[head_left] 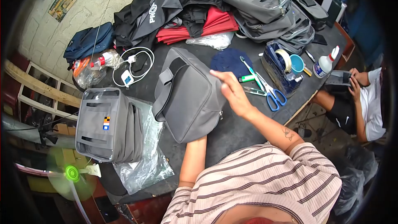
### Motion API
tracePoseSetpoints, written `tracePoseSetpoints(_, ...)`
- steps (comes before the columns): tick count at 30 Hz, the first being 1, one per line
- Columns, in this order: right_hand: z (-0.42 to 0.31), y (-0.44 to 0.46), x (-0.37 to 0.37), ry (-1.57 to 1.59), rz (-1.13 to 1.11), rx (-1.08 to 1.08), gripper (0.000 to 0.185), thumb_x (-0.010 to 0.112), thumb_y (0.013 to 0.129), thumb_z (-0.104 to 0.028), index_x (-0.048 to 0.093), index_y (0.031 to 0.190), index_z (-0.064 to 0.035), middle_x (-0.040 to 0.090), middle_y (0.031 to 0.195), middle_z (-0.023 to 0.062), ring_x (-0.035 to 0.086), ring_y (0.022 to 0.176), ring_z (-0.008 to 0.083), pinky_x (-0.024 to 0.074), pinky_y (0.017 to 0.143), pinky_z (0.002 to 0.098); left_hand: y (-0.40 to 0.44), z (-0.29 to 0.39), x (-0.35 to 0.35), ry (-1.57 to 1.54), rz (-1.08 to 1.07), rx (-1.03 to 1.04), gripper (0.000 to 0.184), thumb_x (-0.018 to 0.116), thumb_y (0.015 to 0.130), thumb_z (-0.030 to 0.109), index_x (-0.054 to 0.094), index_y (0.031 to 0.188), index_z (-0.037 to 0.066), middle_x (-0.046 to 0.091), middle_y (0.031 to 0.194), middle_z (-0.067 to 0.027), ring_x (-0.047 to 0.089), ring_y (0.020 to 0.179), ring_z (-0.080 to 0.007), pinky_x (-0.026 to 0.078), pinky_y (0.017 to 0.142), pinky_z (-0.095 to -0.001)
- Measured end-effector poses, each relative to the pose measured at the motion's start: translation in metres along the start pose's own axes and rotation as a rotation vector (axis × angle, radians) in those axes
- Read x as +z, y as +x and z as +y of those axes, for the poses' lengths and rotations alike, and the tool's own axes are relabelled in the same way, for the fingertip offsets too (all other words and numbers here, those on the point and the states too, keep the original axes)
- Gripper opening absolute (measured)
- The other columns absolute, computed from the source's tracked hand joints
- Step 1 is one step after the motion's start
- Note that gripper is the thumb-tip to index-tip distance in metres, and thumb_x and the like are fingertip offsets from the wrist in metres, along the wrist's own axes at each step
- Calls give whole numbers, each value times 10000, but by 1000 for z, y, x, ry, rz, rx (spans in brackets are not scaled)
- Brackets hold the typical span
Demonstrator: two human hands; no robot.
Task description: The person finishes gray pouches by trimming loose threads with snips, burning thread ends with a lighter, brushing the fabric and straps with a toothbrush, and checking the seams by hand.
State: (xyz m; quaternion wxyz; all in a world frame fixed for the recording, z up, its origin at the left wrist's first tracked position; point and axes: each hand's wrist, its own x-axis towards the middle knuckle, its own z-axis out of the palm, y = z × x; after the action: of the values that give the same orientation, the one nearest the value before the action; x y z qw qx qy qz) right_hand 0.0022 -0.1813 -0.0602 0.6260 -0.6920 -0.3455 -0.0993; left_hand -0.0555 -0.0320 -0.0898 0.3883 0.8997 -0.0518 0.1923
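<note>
While the left forearm [193, 160] disappears at the lower edge of a grey bag [188, 103] — that hand hidden, its grip impossible to tell — the bag sits over the middle of the black table [234, 130]. The right hand [234, 93], fingers outstretched, grasps nothing beside it. Blue-handled scissors [271, 91] lie farther right; beyond, red fabric [222, 20] is piled.

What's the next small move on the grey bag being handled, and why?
Probably close the right hand on the grey bag to steady it: that hand's fingers look open at the bag's edge, while the bag hides the left hand.
</note>
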Motion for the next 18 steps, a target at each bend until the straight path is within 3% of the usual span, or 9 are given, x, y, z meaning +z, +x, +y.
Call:
tracePoseSetpoints(2, -1, -12, 1, -79, -37, -91, 545, 537, 924, -411, 474, 1335, -58, 498, 1164, 142, 501, 1044, 241, 402, 918, 342, 30, 7, 9, -38, -24, -7, 544, 422, 946, 379, 365, 1388, 67, 410, 1406, -135, 362, 1321, -262, 299, 1089, -411)
tracePoseSetpoints(5, 26, -21, -2, -198, 8, -136, 479, 591, 898, -301, 523, 1281, -21, 542, 1074, 153, 566, 943, 282, 454, 843, 336, 7, 12, 4, -95, -70, -18, 544, 422, 947, 378, 365, 1385, 60, 413, 1401, -139, 364, 1319, -266, 301, 1089, -411)
tracePoseSetpoints(9, 24, -14, -7, -232, 41, -117, 341, 588, 895, -199, 598, 1165, 8, 575, 988, 143, 579, 902, 275, 472, 785, 347, 33, 21, 9, -169, -128, -30, 545, 421, 948, 376, 365, 1381, 50, 416, 1394, -144, 368, 1315, -272, 303, 1089, -411)
tracePoseSetpoints(14, 44, -26, -10, -203, 88, -181, 244, 570, 887, -101, 606, 1084, 37, 579, 1012, 144, 584, 917, 275, 473, 794, 334, 61, 17, -10, -251, -182, -63, 546, 420, 949, 373, 365, 1377, 38, 420, 1386, -151, 372, 1311, -279, 305, 1088, -410)
tracePoseSetpoints(15, 49, -33, -9, -186, 92, -195, 237, 563, 888, -88, 606, 1085, 37, 578, 1020, 144, 585, 920, 277, 473, 797, 330, 34, 17, -18, -268, -185, -79, 546, 419, 949, 372, 366, 1376, 36, 421, 1384, -152, 373, 1310, -281, 306, 1088, -410)
tracePoseSetpoints(18, 85, -66, -6, -160, 97, -10, 211, 547, 887, -66, 602, 1063, 38, 573, 1031, 156, 584, 929, 293, 464, 820, 314, 46, 21, -20, -305, -188, -104, 547, 419, 950, 371, 366, 1373, 28, 424, 1379, -156, 375, 1307, -285, 308, 1088, -410)
